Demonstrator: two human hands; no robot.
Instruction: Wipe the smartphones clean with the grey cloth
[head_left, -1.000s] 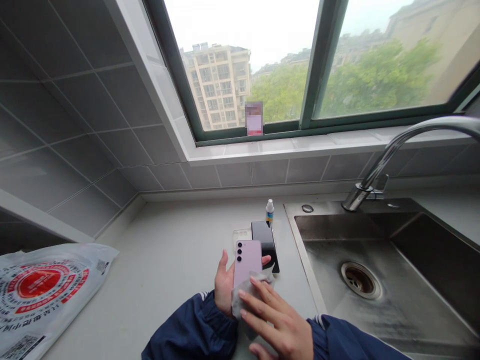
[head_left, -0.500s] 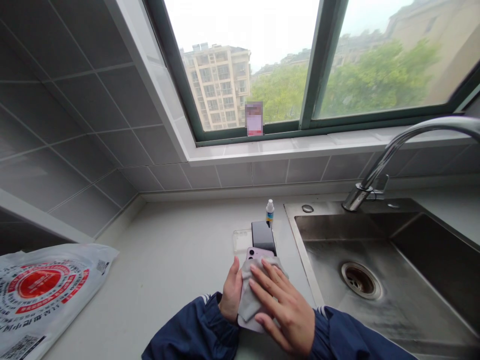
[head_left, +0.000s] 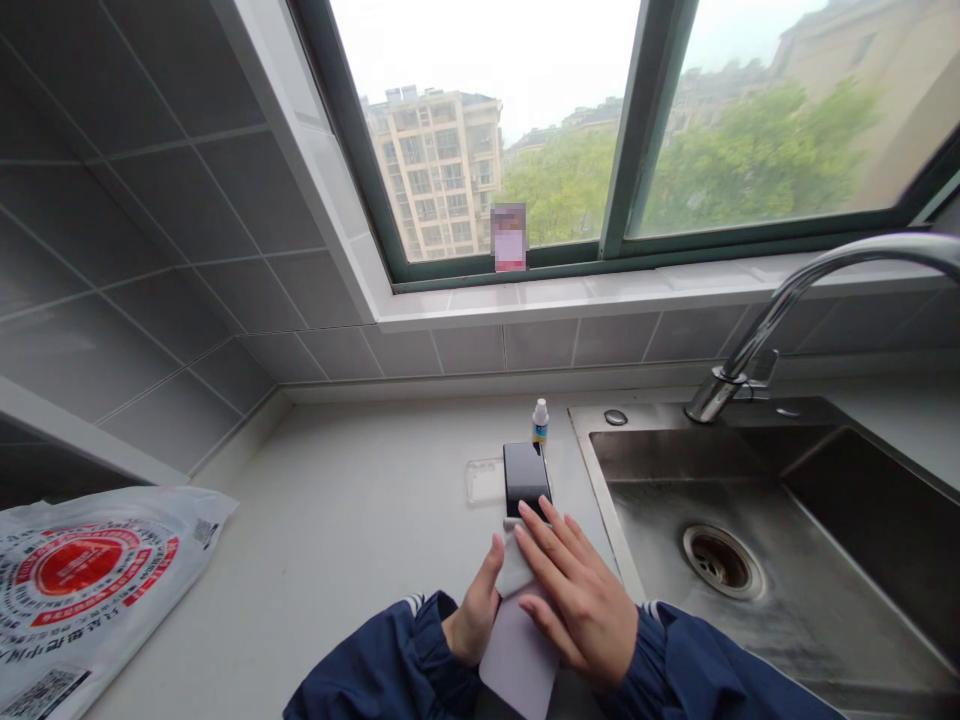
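Note:
A lilac phone (head_left: 519, 655) lies back up, low in the middle of the view. My left hand (head_left: 475, 615) grips it along its left edge, thumb raised beside it. Over the phone's upper part, a light grey cloth (head_left: 514, 567) covers the camera end. My right hand (head_left: 589, 610) presses that cloth down with its fingers stretched long, hiding part of it. Just beyond the fingertips is a dark-screened phone or panel (head_left: 526, 475) on the counter. Beside it on the left lies a clear phone case (head_left: 484, 482). A small white-capped bottle (head_left: 540, 422) stands behind them.
To the right is a steel sink (head_left: 596, 500) with a drain (head_left: 722, 562) and a curved faucet (head_left: 757, 330). A white plastic bag with red print (head_left: 90, 580) rests on the left of the counter (head_left: 322, 520). A window (head_left: 570, 285) spans the back.
My right hand and the cloth have slid up the lilac phone, baring its lower back and covering the camera lenses. The phone sits slightly lower and farther right in view.

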